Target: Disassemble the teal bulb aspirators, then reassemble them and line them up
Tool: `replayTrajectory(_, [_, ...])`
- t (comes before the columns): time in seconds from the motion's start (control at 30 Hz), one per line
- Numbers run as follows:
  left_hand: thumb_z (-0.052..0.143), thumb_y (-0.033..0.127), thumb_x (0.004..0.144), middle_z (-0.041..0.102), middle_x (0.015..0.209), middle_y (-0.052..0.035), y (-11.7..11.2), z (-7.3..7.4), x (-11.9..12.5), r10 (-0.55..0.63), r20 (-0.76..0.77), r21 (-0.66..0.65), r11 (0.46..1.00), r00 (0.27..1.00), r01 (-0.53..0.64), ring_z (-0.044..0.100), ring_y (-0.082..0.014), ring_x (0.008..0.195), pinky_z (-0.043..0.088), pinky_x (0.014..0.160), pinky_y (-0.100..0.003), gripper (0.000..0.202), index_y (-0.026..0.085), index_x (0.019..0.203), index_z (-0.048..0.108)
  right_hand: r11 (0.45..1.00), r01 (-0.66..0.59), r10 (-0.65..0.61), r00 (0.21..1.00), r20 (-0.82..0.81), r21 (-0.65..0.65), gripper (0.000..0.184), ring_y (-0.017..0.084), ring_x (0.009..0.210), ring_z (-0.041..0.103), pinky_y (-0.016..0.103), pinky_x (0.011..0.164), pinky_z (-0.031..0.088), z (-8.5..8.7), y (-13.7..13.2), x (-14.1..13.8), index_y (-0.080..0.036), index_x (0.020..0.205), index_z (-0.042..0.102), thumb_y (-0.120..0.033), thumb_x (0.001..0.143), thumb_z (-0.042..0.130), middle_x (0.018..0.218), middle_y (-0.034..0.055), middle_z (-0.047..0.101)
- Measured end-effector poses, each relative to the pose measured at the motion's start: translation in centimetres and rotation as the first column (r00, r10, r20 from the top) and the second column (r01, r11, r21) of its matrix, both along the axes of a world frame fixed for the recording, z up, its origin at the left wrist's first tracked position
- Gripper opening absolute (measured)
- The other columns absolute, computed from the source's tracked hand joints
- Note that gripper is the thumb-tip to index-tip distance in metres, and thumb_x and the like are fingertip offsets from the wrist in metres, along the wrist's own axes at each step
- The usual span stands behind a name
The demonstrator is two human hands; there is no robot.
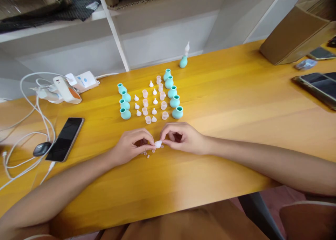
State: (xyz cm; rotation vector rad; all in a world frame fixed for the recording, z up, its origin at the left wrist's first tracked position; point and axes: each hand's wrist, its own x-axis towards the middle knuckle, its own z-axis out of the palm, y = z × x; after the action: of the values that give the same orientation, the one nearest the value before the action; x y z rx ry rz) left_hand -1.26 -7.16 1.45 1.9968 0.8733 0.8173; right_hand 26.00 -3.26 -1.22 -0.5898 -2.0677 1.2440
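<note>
My left hand [132, 146] and my right hand [181, 137] meet low over the yellow wooden table [236, 103], both pinching one small white translucent tip [158, 144] between their fingertips. Tiny clear bits [147, 153] lie on the wood just under the hands. Beyond them stand rows of parts: teal rubber bulbs [177, 112] on the right and teal bulbs [125, 113] on the left, with pink clear cups [145, 111] and white cone tips [154, 111] between. One assembled bulb with a white tip [183, 59] stands alone at the back.
A black phone [65, 138], a dark mouse [41, 149], white cables [28, 128] and a charger block [63, 89] lie at the left. A cardboard box [294, 36] and dark devices [317, 86] sit at the right. White shelving [115, 33] rises behind.
</note>
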Motion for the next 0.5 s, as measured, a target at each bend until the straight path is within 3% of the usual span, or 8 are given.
replayTrajectory(0.5, [0.079, 0.025, 0.103, 0.078, 0.094, -0.0054, 0.18, 0.06, 0.08, -0.066, -0.006, 0.015, 0.998, 0.998, 0.066, 0.074, -0.011, 0.071, 0.057, 0.063, -0.02, 0.007, 0.019, 0.1, 0.077, 0.979, -0.051, 0.06, 0.998, -0.036, 0.196, 0.005, 0.007, 0.06, 0.047, 0.024, 0.059, 0.043, 0.53, -0.06, 0.24, -0.02, 0.104, 0.072, -0.023, 0.105, 0.069, 0.091, 0.0016, 0.071])
